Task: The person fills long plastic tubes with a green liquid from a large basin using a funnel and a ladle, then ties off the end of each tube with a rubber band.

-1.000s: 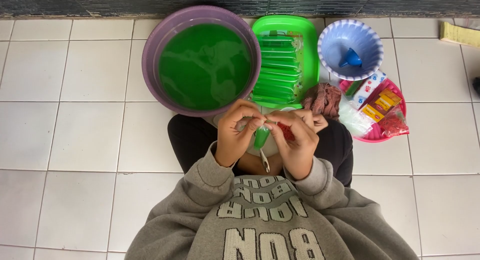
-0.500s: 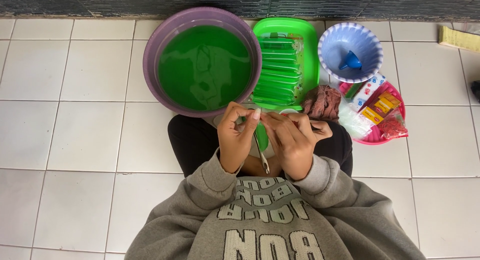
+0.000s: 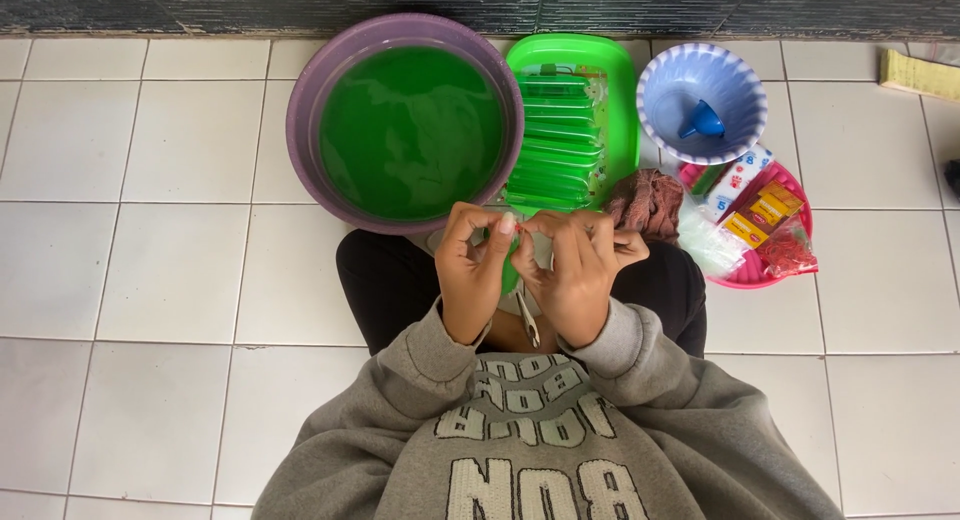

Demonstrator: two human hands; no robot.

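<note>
My left hand (image 3: 470, 270) and my right hand (image 3: 575, 265) meet above my lap, both pinching the top of a thin plastic pouch of green liquid (image 3: 511, 270) that hangs between them. The pouch is mostly hidden by my fingers. Just beyond my hands stands a purple basin of green liquid (image 3: 405, 125). To its right lies a green tray (image 3: 622, 90) stacked with several filled green pouches (image 3: 557, 145).
A pale blue bowl (image 3: 700, 75) with a blue funnel (image 3: 703, 120) stands at the back right. A pink basket (image 3: 760, 270) holds small packets and clear bags. A brown cloth (image 3: 648, 202) lies beside my right hand. A dark wall runs along the back; white floor tiles surround me.
My hands have drawn closer together, and the fingers have closed over the pouch's top, hiding more of it. The basin, tray and bowls have not moved.
</note>
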